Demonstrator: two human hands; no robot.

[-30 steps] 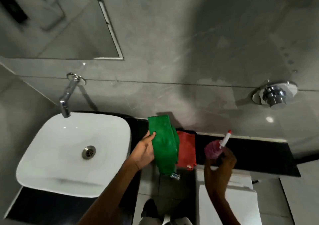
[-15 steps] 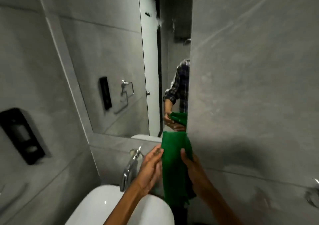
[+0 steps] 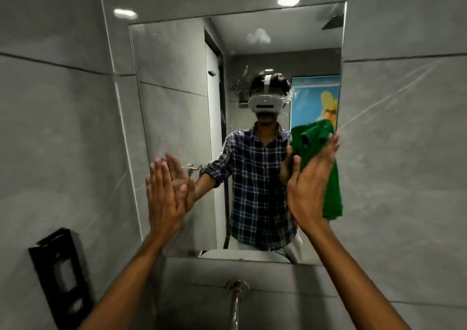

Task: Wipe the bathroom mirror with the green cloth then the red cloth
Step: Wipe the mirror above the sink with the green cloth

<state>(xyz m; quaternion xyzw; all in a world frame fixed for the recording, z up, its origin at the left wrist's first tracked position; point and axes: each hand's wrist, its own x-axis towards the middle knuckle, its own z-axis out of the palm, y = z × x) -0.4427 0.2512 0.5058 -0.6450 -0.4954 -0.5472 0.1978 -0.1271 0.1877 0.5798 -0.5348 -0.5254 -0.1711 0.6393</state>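
The bathroom mirror (image 3: 177,97) hangs on the grey tiled wall straight ahead. My right hand (image 3: 309,188) lies flat, pressing the green cloth (image 3: 333,190) against the mirror's right edge, about halfway up. The cloth hangs down past my palm. My left hand (image 3: 161,198) is raised with flat, spread fingers at the mirror's lower left, holding nothing; whether it touches the glass I cannot tell. The red cloth is out of view. A white smear (image 3: 257,37) shows near the mirror's top.
A black wall dispenser (image 3: 62,276) hangs at the lower left. A chrome tap (image 3: 236,302) sticks out of the wall below the mirror. A person in a checked shirt and headset appears in the reflection.
The view swung from the counter and sink up to the mirror. The green cloth went from both hands onto the glass under my right hand. My left hand let go and rose.
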